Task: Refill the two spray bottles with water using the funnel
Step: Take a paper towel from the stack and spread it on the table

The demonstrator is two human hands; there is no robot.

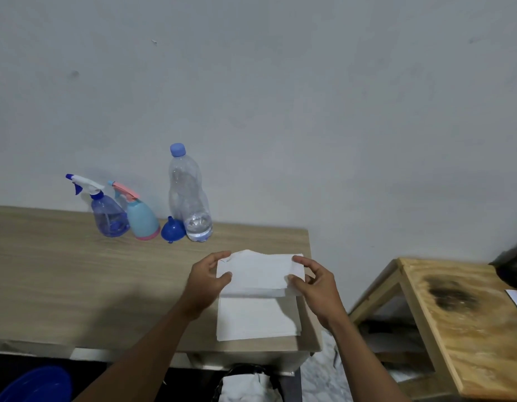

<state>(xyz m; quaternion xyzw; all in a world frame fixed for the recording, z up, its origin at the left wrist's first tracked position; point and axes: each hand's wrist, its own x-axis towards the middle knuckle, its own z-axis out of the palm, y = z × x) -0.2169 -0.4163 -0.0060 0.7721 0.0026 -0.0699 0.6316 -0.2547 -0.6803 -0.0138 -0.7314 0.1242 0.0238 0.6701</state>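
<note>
While the left hand [206, 281] and right hand [315, 281] each pinch one end of a folded white tissue [258, 274] above the near tabletop [77, 271], the blue sprayer [109, 220], teal sprayer [142, 223], funnel [172, 231] and water bottle [190, 198] sit in a far row by the wall.

**Both hands on white towel, bottles standing**

Left hand [206, 278] and right hand [315, 285] pinch opposite ends of a folded white towel [257, 274] over a flat white sheet [257, 317] on the table [77, 271]. From the hands, 10 to 11 o'clock, in a row: clear blue spray bottle [107, 216], teal spray bottle [141, 220], tipped funnel [172, 229] against the capped water bottle [190, 198]. Wooden stool [469, 329] at 3 o'clock.
</note>
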